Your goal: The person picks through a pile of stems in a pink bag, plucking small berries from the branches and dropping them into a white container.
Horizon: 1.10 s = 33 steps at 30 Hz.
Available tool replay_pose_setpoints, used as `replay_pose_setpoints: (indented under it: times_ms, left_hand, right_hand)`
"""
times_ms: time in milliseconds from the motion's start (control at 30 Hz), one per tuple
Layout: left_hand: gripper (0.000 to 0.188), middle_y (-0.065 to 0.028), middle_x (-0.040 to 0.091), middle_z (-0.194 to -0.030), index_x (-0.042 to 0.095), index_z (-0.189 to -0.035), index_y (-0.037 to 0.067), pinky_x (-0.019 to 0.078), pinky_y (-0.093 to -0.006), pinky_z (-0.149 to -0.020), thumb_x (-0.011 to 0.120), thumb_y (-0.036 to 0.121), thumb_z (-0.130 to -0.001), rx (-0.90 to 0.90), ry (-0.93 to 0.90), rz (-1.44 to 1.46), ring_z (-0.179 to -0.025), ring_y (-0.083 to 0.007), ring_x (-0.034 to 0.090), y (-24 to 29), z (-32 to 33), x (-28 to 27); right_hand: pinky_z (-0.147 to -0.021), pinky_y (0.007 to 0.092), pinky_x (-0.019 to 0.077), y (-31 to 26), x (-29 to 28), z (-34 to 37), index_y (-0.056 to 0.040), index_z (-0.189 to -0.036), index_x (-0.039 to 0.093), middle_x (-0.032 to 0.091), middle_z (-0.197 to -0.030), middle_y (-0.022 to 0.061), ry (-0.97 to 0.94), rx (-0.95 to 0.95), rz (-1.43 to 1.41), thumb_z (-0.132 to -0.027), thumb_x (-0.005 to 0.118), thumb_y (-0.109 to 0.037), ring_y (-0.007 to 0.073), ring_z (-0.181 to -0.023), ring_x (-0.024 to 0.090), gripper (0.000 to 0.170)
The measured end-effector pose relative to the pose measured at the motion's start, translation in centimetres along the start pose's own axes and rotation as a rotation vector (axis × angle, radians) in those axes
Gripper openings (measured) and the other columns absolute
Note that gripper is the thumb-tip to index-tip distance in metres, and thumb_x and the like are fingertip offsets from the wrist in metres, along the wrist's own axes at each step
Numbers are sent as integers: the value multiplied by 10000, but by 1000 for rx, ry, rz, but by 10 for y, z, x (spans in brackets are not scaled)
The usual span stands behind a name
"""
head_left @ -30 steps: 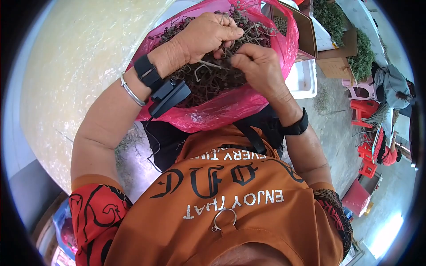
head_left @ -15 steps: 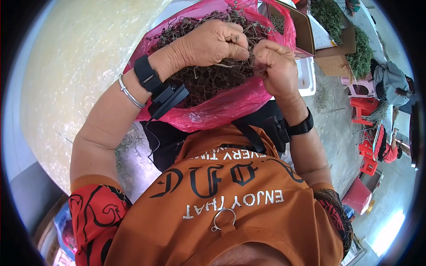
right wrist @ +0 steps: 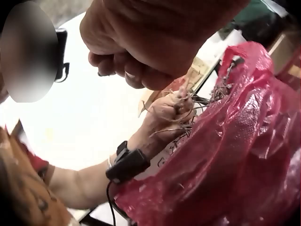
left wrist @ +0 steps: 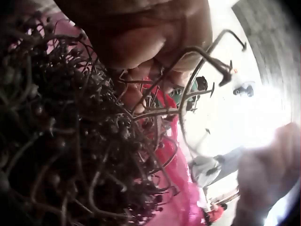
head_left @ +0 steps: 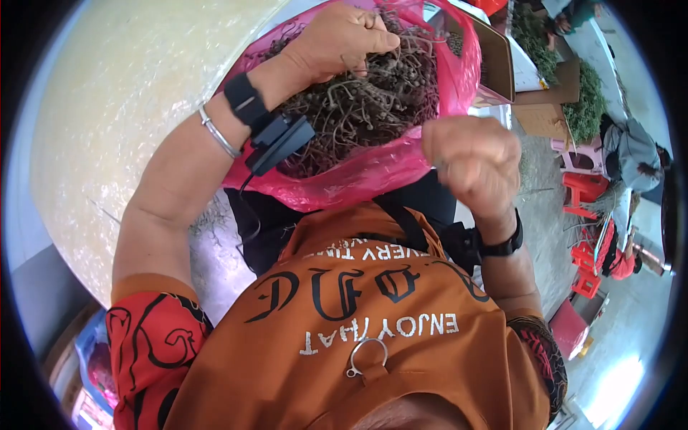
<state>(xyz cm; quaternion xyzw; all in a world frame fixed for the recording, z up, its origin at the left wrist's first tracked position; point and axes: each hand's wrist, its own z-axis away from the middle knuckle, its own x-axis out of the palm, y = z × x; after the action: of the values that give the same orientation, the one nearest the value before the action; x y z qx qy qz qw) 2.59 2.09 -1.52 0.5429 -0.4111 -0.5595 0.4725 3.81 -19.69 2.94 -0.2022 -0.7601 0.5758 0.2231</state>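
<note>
My left hand (head_left: 345, 41) is over the far part of a pink plastic bag (head_left: 344, 188), which is full of dry, curly brown stems (head_left: 373, 115) with small bud-like tips. Its curled fingers grip a few of these stems; in the left wrist view, hooked stems (left wrist: 188, 94) stick out from under the fingers. My right hand (head_left: 476, 165) is blurred, to the right of the bag's near edge and apart from the left hand. Its fingers (right wrist: 134, 73) are curled in, with nothing seen sticking out of them, though the palm is hidden.
Beyond the bag on the right stand an open cardboard box (head_left: 494, 61) and another box (head_left: 548, 118) with green plants (head_left: 584, 100). A pale, shiny surface (head_left: 129, 107) lies to the left. Red stools (head_left: 584, 190) and people are farther right.
The right hand, which was at the stems beside the left hand, has pulled away toward my body and to the right. The left hand has shifted slightly farther over the bag.
</note>
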Motion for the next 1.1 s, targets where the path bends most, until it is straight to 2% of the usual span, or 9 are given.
replay_pose_setpoints:
  times_ms: [67,167,233,467,667,767,900,967,1100]
  left_hand:
    - [213,-6,539,-674,588,-734,17,450,-234,-477,644,208,-809,-35,-43,245,-524,-102,526,3,3,4]
    - [206,1,552,-695,597,-760,23,454,-215,-466,645,217,-810,-67,-60,402,-510,-94,523,4,7,5]
    - [224,-20,588,-745,633,-830,12,455,-213,-447,668,227,-781,-66,-80,459,-546,-104,531,7,7,8]
    - [243,-4,569,-760,608,-953,37,474,-216,-545,631,243,-826,53,-215,143,-619,-74,548,13,12,8]
    - [275,3,576,-809,621,-952,51,461,-198,-600,643,290,-817,176,-170,133,-713,-63,535,23,16,13]
    - [285,-14,584,-721,648,-917,40,464,-217,-594,685,288,-782,495,-3,165,-659,-76,542,24,12,16]
    - [278,-14,575,-694,638,-895,26,452,-229,-594,666,286,-802,451,-197,-85,-672,-70,530,29,16,4]
    - [267,-12,571,-683,633,-878,21,448,-231,-591,659,277,-808,380,-198,-80,-667,-70,527,28,17,7]
    - [240,-6,563,-654,619,-828,7,436,-235,-584,645,245,-819,246,-197,-22,-647,-69,514,27,16,17]
  right_hand:
    - [-427,246,250,-5,-4,0,20,-664,493,359,-525,22,48,-130,111,-794,567,-148,121,-467,321,225]
    - [-439,241,275,8,-26,-2,28,-760,554,450,-578,46,130,85,-277,-801,603,-164,123,-477,360,202]
    - [-441,237,282,15,-22,5,24,-795,569,471,-596,47,180,138,-271,-801,611,-152,118,-480,370,182]
    - [-449,210,291,15,-19,-9,1,-918,617,521,-638,22,224,193,-220,-794,636,-84,82,-491,381,152]
    - [-477,200,348,4,-19,-19,-2,-869,632,541,-652,-13,241,79,238,-785,662,-77,68,-534,438,115]
    - [-491,213,379,4,-19,-19,-1,-848,634,550,-652,-16,230,7,431,-779,670,-73,75,-554,471,106]
    - [-509,238,416,4,-15,-23,-4,-826,632,571,-654,14,170,-114,757,-759,678,-65,108,-570,518,102]
    - [-517,256,433,2,-12,-26,-12,-821,630,581,-660,51,116,-253,1052,-741,678,-53,147,-569,540,102]
    - [-522,273,444,-1,-10,-27,-24,-805,628,572,-667,93,71,-384,1180,-700,682,-31,204,-571,550,119]
